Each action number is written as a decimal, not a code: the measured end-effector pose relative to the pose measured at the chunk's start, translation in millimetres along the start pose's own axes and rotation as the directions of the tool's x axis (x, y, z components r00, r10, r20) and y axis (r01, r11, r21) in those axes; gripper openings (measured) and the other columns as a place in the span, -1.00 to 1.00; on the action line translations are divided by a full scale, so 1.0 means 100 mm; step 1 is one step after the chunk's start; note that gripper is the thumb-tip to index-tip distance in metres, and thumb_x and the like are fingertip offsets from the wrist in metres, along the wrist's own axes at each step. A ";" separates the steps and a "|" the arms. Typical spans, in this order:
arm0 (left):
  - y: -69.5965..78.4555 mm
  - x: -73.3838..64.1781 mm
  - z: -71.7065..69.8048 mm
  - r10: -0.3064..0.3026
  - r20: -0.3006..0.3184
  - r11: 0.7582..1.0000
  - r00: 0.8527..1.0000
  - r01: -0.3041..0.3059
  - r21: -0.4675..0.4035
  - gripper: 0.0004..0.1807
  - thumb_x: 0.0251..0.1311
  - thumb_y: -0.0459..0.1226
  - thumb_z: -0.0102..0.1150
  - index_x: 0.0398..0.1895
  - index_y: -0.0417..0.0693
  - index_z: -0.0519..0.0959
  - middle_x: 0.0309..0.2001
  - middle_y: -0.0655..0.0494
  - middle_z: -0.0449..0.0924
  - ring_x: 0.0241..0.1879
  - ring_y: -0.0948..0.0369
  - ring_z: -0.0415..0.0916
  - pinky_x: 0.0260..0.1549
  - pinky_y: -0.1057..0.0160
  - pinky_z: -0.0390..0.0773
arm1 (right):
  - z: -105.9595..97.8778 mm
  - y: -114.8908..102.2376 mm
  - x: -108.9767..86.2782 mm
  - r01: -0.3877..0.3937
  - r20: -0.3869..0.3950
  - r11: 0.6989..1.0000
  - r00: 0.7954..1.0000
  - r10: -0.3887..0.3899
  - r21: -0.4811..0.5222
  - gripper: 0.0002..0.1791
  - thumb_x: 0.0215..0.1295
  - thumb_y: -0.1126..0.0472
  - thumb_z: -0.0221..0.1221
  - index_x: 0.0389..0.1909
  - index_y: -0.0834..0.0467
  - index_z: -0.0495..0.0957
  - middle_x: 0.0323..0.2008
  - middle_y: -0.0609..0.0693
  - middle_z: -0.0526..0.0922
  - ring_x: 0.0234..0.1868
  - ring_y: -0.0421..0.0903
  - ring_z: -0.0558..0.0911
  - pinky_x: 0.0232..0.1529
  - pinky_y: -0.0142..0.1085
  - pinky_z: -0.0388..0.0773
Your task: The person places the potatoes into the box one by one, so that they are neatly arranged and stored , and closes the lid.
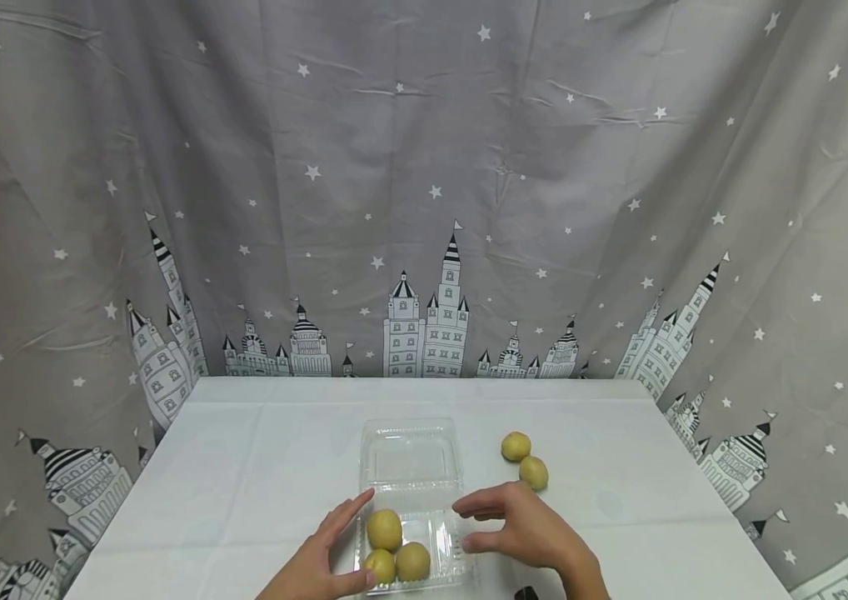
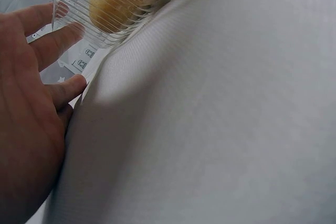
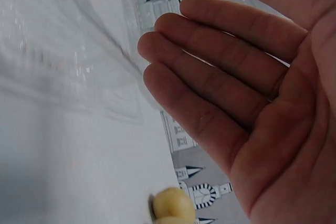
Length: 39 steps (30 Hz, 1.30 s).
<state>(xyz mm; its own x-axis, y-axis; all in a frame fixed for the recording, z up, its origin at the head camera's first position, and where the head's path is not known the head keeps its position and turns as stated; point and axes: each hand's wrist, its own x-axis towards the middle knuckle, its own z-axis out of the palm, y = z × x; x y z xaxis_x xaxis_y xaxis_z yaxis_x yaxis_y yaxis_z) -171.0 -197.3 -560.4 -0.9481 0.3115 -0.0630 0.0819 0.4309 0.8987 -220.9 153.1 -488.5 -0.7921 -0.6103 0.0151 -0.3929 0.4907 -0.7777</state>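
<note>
A clear plastic clamshell container (image 1: 451, 557) lies opened out on the table, its lid (image 1: 411, 457) folded back toward the curtain. Three potatoes sit in the base: one behind (image 1: 384, 529) and two in front, left (image 1: 380, 567) and right (image 1: 413, 562). My left hand (image 1: 316, 562) is spread at the container's left side, fingertips right at the ribbed wall in the left wrist view. On the other side, my right hand (image 1: 525, 528) hovers by the right edge, palm toward the container, fingers extended, holding nothing.
Two more potatoes, a farther one (image 1: 516, 447) and a nearer one (image 1: 533, 473), lie on the white-covered table (image 1: 266, 467) beyond my right hand. A small black object (image 1: 526, 593) shows at the bottom edge. A grey curtain (image 1: 364, 167) with stars and castles hangs behind.
</note>
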 end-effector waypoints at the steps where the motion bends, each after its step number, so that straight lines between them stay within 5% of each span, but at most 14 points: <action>1: 0.00 0.00 0.00 0.001 0.001 1.000 1.000 -0.001 -0.002 0.11 0.14 0.01 0.61 0.75 0.31 0.23 0.71 -0.40 0.09 0.66 -0.60 -0.13 0.29 -0.85 0.07 | -0.02 0.01 -0.01 -0.007 0.000 1.000 1.000 0.007 -0.003 -0.52 0.31 0.02 0.54 0.17 0.15 0.80 0.11 0.02 0.86 0.13 -0.07 0.83 0.22 -0.27 0.73; 9: -0.01 0.01 0.00 -0.001 0.003 1.000 1.000 0.001 -0.005 0.11 0.14 0.01 0.61 0.75 0.31 0.23 0.71 -0.41 0.08 0.66 -0.60 -0.13 0.29 -0.85 0.07 | -0.12 0.09 -0.10 -0.023 -0.004 1.000 1.000 0.023 -0.014 -0.51 0.31 0.03 0.54 0.17 0.18 0.79 0.12 0.04 0.86 0.12 -0.15 0.82 0.22 -0.26 0.74; 22: 0.00 -0.01 0.00 -0.006 -0.004 1.000 1.000 0.006 -0.010 0.12 0.13 0.00 0.62 0.75 0.26 0.23 0.71 -0.44 0.07 0.65 -0.62 -0.13 0.27 -0.86 0.08 | -0.28 0.37 -0.27 0.043 -0.008 0.996 0.999 -0.042 0.082 -0.54 0.31 0.16 0.56 0.16 0.27 0.77 0.12 0.21 0.83 0.14 0.02 0.85 0.22 -0.33 0.73; 39: 0.00 -0.01 -0.01 -0.001 -0.003 1.000 1.000 0.001 -0.016 0.11 0.14 -0.01 0.62 0.75 0.30 0.23 0.71 -0.41 0.07 0.66 -0.60 -0.14 0.31 -0.84 0.06 | -0.67 0.62 -0.45 0.043 -0.031 0.999 0.999 -0.043 0.001 -0.53 0.30 0.17 0.56 0.16 0.29 0.76 0.14 0.22 0.83 0.15 0.00 0.84 0.21 -0.28 0.75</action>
<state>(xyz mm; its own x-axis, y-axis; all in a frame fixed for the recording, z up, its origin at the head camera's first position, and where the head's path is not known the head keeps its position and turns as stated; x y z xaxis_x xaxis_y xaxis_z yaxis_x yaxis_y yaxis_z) -169.9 -198.4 -560.2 -0.9492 0.3085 -0.0629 0.0759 0.4181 0.9052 -240.4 252.4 -495.4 -0.7883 -0.6116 0.0678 -0.4261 0.4630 -0.7772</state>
